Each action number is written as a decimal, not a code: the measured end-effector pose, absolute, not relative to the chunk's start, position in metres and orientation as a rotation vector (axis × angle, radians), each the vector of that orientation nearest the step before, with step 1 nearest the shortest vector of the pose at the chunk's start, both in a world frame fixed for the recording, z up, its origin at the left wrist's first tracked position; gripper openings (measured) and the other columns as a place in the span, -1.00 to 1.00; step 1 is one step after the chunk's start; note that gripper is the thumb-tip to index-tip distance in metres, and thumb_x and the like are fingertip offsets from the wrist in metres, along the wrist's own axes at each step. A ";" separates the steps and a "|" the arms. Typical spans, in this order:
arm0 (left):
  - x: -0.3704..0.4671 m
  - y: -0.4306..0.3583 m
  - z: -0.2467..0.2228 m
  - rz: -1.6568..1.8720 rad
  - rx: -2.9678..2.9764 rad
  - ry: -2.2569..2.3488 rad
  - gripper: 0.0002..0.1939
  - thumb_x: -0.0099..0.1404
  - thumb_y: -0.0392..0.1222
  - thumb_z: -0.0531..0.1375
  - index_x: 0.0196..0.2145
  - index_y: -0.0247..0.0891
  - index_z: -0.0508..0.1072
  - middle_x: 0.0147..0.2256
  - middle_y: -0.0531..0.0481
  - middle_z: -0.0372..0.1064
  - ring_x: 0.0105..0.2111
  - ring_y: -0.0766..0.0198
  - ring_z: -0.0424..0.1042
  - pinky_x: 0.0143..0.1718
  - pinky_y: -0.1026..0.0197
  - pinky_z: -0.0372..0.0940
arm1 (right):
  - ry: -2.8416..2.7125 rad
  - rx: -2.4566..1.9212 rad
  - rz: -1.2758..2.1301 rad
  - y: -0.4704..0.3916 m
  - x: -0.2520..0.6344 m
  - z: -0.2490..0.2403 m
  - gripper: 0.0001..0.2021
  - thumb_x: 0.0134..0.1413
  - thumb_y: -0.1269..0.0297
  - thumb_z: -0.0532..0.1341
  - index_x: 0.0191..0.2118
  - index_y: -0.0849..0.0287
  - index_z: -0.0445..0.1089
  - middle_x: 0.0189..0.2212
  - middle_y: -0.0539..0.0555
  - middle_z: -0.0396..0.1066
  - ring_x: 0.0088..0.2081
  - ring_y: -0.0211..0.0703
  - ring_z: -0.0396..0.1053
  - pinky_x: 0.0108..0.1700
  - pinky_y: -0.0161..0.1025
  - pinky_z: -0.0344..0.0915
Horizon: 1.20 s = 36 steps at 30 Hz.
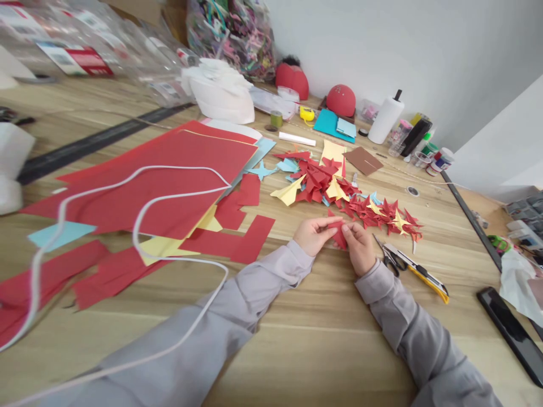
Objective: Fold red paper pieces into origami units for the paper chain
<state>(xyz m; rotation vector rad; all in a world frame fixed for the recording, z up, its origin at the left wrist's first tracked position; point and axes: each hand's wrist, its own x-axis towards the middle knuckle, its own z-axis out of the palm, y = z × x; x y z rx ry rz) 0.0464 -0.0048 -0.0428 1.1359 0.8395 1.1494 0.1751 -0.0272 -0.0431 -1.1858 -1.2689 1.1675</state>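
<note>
A small folded piece of red paper (339,235) is pinched between my two hands above the wooden table. My left hand (313,234) grips its left side with thumb and fingers. On the right side, my right hand (358,246) closes its thumb and fingers on the same paper. Just beyond them lies a pile of folded red paper stars (316,181), mixed with yellow and light blue ones, trailing off to the right. Large red sheets (178,169) and cut red strips (254,237) lie to the left.
Black scissors (394,261) and a yellow utility knife (424,277) lie right of my right hand. A black phone (509,333) rests at the right edge. A white cable (146,215) loops across the sheets and my left sleeve. Jars and a white roll (385,120) stand behind.
</note>
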 end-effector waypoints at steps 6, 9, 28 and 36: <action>0.045 -0.007 -0.042 1.211 1.135 0.852 -0.61 -0.03 -0.21 0.24 -0.18 -0.32 0.47 -0.21 -0.12 0.46 -0.18 0.13 0.41 -0.07 0.11 0.27 | -1.358 -1.205 1.121 -0.029 0.174 -0.040 -0.71 -0.04 0.00 0.13 -0.46 0.14 0.20 -0.69 -0.07 0.32 -0.64 -0.30 0.25 -0.56 -0.31 0.22; 0.045 -0.006 -0.041 1.223 1.120 0.881 -0.62 -0.01 -0.17 0.24 -0.19 -0.34 0.48 -0.21 -0.14 0.46 -0.17 0.12 0.41 -0.04 0.09 0.26 | -1.418 -1.181 1.138 -0.029 0.174 -0.041 -0.73 -0.03 0.02 0.14 -0.41 0.15 0.19 -0.66 -0.07 0.34 -0.63 -0.31 0.27 -0.54 -0.31 0.24; 0.043 0.007 -0.055 1.257 0.874 0.803 -0.55 -0.17 -0.19 0.34 -0.24 -0.32 0.50 -0.27 -0.13 0.48 -0.18 0.11 0.43 -0.03 0.06 0.25 | -1.551 -1.112 0.893 -0.030 0.177 -0.045 -0.84 0.03 0.23 0.10 -0.26 0.08 0.34 -0.42 0.03 0.32 -0.51 -0.29 0.26 -0.47 -0.28 0.28; 0.042 0.007 -0.054 1.258 0.889 0.799 -0.48 -0.21 -0.22 0.36 -0.20 -0.34 0.47 -0.24 -0.15 0.47 -0.17 0.10 0.42 0.01 0.02 0.21 | -1.518 -1.131 0.897 -0.031 0.176 -0.043 -0.84 0.04 0.28 0.07 -0.31 0.10 0.39 -0.43 0.01 0.29 -0.57 -0.34 0.25 -0.51 -0.30 0.27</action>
